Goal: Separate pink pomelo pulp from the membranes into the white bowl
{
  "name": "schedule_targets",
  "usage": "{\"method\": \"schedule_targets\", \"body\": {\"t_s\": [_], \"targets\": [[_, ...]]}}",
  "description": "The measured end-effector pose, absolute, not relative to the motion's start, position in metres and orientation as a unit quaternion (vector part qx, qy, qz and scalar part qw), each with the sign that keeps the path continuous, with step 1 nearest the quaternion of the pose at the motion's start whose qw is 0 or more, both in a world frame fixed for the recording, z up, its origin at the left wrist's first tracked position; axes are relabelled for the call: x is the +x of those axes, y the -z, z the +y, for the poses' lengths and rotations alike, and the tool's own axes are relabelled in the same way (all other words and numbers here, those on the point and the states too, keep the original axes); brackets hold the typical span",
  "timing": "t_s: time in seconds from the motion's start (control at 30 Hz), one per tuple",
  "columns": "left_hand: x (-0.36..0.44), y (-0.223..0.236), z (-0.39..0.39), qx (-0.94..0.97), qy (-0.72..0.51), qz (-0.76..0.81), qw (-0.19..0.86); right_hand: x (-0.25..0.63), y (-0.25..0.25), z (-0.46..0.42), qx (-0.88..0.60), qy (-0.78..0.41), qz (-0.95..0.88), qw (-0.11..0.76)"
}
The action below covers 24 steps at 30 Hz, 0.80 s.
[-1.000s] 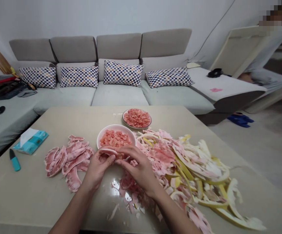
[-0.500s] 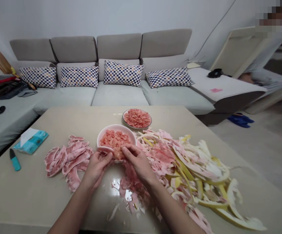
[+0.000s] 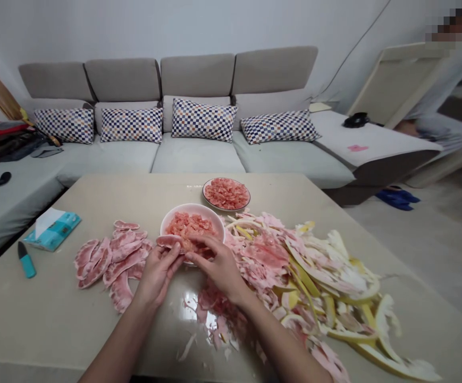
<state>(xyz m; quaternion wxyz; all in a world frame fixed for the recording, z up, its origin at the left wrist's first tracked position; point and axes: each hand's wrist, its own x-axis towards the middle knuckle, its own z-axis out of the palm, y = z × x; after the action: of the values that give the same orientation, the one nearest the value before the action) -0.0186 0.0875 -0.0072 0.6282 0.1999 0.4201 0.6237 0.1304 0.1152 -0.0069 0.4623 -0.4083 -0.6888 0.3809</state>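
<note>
Between the thumb and fingers of my left hand (image 3: 159, 271) is a pink pomelo segment (image 3: 169, 241), held over the near rim of a white bowl (image 3: 219, 217). My right hand (image 3: 218, 266) reaches in from the right, thumb and forefinger closed at the segment's right end; its fingertips are partly hidden. Loose pomelo pulp (image 3: 191, 224) fills much of the bowl below. Left of my hands lies a pile of unopened pomelo segments (image 3: 123, 252). To the right, a heap of pomelo peel and membrane (image 3: 294, 266) spreads over the table (image 3: 63, 330).
Behind the bowl stands a dark-rimmed plate (image 3: 248, 204) of pomelo pulp. A tissue pack (image 3: 57, 231) and a teal-handled knife (image 3: 27, 265) lie at the left. Beyond the table is a sofa (image 3: 194, 154) with checkered cushions. A person is partly visible far right.
My right hand has moved left, its fingers now at the segment beside my left hand. My left hand keeps hold of the segment, which shows more of its pink side.
</note>
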Motion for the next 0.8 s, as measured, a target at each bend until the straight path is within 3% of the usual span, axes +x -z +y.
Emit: {"method": "schedule_targets", "body": {"t_s": [0.8], "targets": [[-0.0176,0.0081,0.0856,0.224,-0.619,0.437,0.613,0.1334,0.0021,0.1143,-0.443,-0.472,-0.612,0.454]]}}
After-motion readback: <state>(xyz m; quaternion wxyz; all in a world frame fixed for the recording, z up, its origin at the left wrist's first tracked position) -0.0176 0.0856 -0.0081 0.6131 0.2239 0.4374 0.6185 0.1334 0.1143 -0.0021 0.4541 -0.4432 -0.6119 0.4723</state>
